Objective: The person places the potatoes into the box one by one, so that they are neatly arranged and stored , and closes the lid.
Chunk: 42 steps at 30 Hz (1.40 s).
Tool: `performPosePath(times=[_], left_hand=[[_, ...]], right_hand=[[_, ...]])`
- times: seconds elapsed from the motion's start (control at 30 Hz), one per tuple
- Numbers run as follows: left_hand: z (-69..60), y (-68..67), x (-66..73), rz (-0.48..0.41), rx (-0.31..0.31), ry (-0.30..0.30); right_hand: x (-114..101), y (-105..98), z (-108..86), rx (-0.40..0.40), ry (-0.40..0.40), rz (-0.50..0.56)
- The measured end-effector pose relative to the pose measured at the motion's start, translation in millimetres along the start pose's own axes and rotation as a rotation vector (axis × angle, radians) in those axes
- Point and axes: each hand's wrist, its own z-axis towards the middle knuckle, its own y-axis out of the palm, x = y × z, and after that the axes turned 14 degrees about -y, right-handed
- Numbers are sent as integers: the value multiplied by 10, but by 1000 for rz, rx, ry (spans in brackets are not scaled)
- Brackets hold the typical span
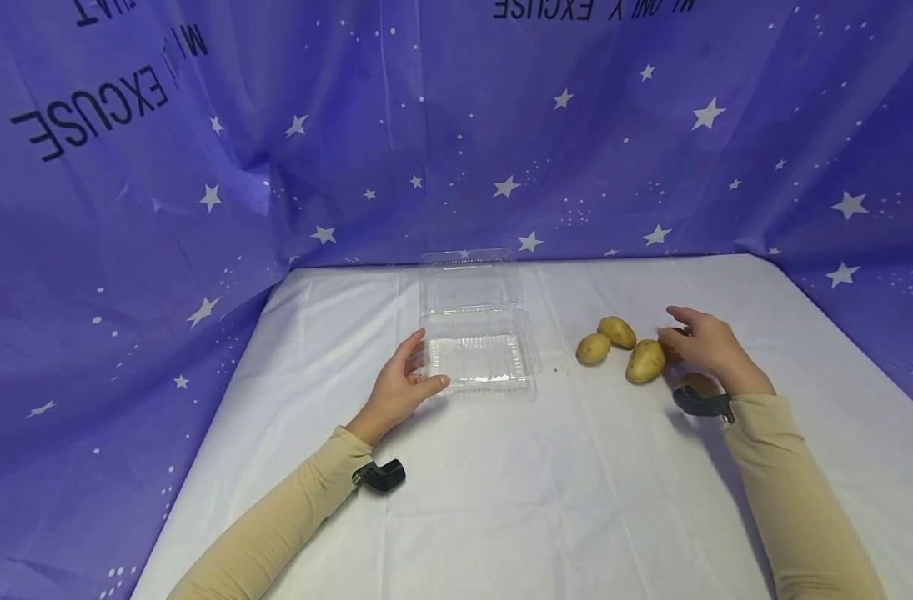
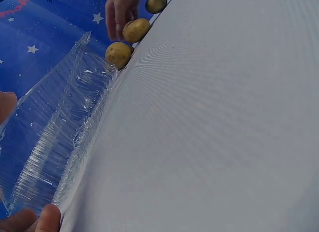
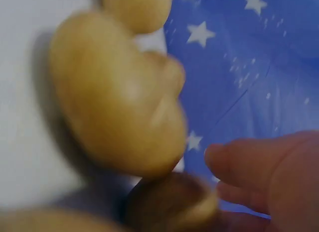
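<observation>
A clear plastic clamshell box (image 1: 480, 385) lies with its lid (image 1: 471, 287) folded back. My left hand (image 1: 396, 390) rests at its front-left corner, thumb along the front rim and fingers beside the left wall. In the left wrist view, fingertips (image 2: 49, 219) touch the box's near end. My right hand (image 1: 709, 343) hovers by several potatoes (image 1: 646, 361), fingers loosely bent beside a potato (image 3: 172, 204) that is partly hidden in the head view. Another potato (image 1: 698, 384) sits under the right wrist. Two smaller potatoes, a round one (image 1: 594, 349) and an oval one (image 1: 617, 332), lie nearer the box.
White cloth (image 1: 501, 500) covers the table, with a few dark specks between box and potatoes. A purple star-printed curtain (image 1: 441, 125) hangs behind and at both sides. Black wrist cameras (image 1: 381, 476) are strapped at both sleeves.
</observation>
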Motion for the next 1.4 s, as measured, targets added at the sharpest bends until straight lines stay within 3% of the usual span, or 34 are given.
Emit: performPosePath(times=[0.2, 0.47, 0.7, 0.93, 1.17, 1.4], left_hand=[[1, -6, 22, 4, 9, -1], [5, 1, 1, 4, 9, -13], [13, 0, 12, -2, 22, -6], [34, 0, 8, 8, 18, -7], [14, -19, 25, 1, 30, 0], [-1, -13, 17, 11, 10, -7]], right_hand=[[160, 35, 21, -81, 70, 28], [169, 32, 12, -91, 63, 12], [185, -13, 24, -164, 85, 26], [251, -73, -32, -204, 11, 21], [262, -46, -18, -168, -67, -3], [265, -67, -25, -153, -76, -63]])
